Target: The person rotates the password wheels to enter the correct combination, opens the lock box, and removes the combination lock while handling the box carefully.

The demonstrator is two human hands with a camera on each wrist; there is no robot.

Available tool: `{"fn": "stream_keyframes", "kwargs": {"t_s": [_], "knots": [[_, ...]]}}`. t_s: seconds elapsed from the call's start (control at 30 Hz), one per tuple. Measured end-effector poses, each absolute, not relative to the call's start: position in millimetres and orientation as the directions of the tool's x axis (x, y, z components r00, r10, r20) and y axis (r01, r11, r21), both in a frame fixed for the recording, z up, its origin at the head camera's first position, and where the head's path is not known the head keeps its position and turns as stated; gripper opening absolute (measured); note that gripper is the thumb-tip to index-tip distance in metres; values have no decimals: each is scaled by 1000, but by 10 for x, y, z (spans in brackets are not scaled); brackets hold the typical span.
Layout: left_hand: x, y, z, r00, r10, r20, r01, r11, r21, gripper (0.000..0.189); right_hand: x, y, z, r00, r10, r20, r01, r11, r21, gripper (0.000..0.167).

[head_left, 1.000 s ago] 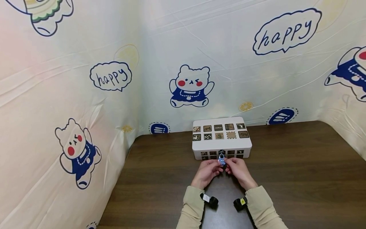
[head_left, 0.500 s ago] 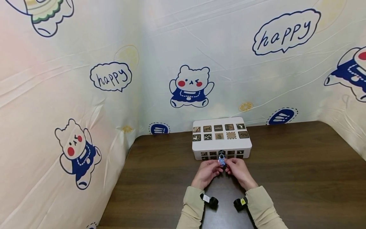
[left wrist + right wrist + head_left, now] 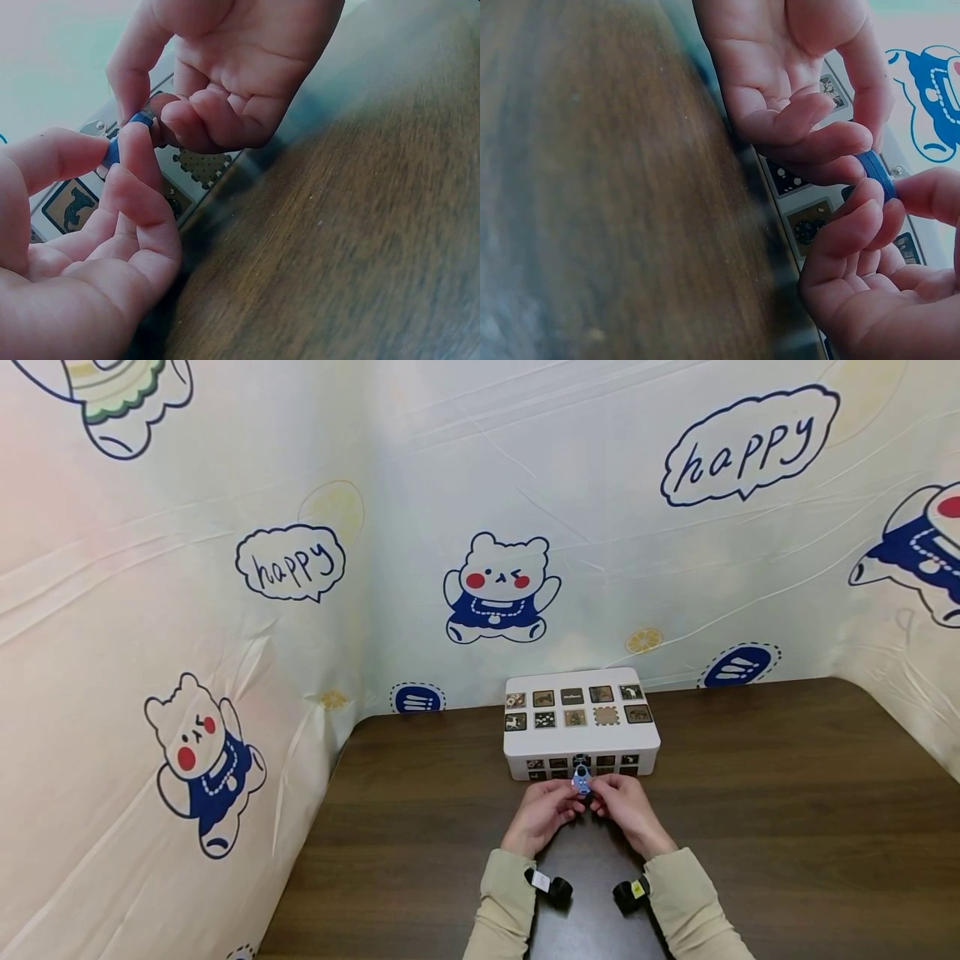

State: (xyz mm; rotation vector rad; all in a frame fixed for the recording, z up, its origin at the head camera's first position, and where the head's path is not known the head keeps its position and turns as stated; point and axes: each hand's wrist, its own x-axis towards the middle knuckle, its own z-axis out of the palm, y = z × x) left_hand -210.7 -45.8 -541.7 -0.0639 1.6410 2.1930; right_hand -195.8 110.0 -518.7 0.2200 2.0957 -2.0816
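A small blue padlock (image 3: 582, 782) with a metal shackle is at the front clasp (image 3: 581, 761) of a white box (image 3: 581, 743) printed with small square pictures. My left hand (image 3: 542, 810) pinches the padlock's left side between thumb and index finger. From the other side, my right hand (image 3: 627, 808) pinches it the same way. In the left wrist view, a blue edge of the padlock (image 3: 112, 152) shows between the fingertips. The right wrist view shows the padlock's narrow blue side (image 3: 880, 176); fingers cover the rest. The box's lid is down.
The box stands near the back edge of a dark brown wooden table (image 3: 787, 827). Behind and to the left hangs a pale curtain (image 3: 420, 485) with bear drawings, meeting the table's edges. Black wrist cameras (image 3: 557, 891) are strapped over both beige sleeves (image 3: 686, 902).
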Motion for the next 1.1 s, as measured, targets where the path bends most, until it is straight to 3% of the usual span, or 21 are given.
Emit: {"fn": "stream_keyframes", "kwargs": {"t_s": [0.47, 0.77, 1.1], "knots": [[-2090, -440, -5380, -928, 249, -277, -334, -227, 915, 24, -1961, 1136, -5173, -970, -36, -241, 241, 3, -971, 24], [-2071, -423, -5395, -940, 211, -270, -313, -207, 927, 21, -1954, 1156, -5177, -980, -72, -186, 188, -28, -982, 36], [-2005, -344, -5249, -982, 73, -172, -181, -138, 974, 17, -1921, 1169, -5092, -989, -105, -105, 98, 69, -993, 46]]}}
